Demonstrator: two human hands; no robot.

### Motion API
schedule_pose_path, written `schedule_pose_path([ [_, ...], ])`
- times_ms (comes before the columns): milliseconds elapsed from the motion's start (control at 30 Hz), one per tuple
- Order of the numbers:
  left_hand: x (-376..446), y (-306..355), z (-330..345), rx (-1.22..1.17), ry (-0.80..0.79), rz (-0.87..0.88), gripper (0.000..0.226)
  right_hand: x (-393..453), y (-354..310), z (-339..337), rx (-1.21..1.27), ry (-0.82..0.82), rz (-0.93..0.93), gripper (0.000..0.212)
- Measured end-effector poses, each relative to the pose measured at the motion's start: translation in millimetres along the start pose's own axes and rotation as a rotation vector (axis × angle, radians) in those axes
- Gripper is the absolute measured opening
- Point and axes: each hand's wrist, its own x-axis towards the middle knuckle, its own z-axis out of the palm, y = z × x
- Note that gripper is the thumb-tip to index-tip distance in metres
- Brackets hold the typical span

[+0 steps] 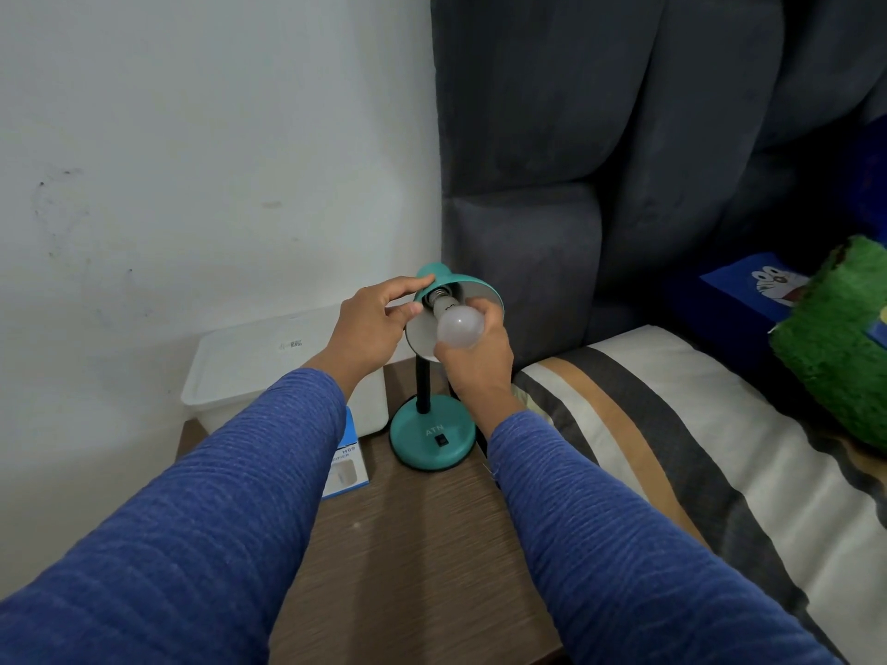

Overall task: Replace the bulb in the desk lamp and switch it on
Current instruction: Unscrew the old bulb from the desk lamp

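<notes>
A teal desk lamp stands on a brown bedside table point(422, 544), its round base point(432, 436) bearing a small black switch point(441, 441). The lamp's shade point(473, 285) tilts toward me. A white frosted bulb point(460, 328) sits in the mouth of the shade, its metal screw thread showing at the socket. My right hand point(480, 362) grips the bulb from below and the right. My left hand point(372, 324) pinches the left rim and back of the shade, thumb and fingers closed on it.
A white lidded plastic box point(269, 371) stands at the table's back left against the wall. A blue and white carton point(343, 465) lies partly under my left sleeve. A bed with a striped cover point(672, 448), a dark headboard and a green cushion point(840, 343) lie to the right.
</notes>
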Motion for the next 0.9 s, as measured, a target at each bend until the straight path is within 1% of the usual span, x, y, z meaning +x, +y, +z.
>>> schedule_pose_path([
  [100,-1.1,2.9,-0.1,-0.006,0.003,-0.001,0.037,-2.3,0.8,-6.8,0.059,-0.057,0.024,0.062],
  [200,-2.3,5.7,0.3,0.005,0.008,-0.001,0.037,-5.0,0.3,-14.4,0.097,-0.095,0.011,0.058],
  [300,-3.7,8.6,-0.8,0.038,-0.002,-0.006,0.038,-6.7,-1.8,-21.3,0.064,-0.115,0.010,0.052],
  [433,-10.8,10.8,-4.9,0.107,0.010,-0.039,0.044,-8.4,-8.1,-32.2,-0.098,-0.133,-0.008,0.061],
  [533,-22.2,4.8,-11.5,0.112,0.046,-0.154,0.049,-14.1,-14.5,-44.6,-0.303,-0.192,-0.065,0.053],
  [600,-33.8,-4.6,-17.7,0.152,0.043,-0.225,0.050,-20.9,-17.1,-52.3,-0.395,-0.254,-0.100,0.050],
  [733,-70.9,-29.8,-26.7,0.305,0.005,-0.340,0.051,-38.6,-14.7,-56.4,-0.560,-0.347,-0.171,0.050],
  [900,-126.3,-69.6,-19.6,0.381,-0.084,-0.466,0.052,-63.3,7.4,-39.2,-0.688,-0.475,-0.231,0.050],
])
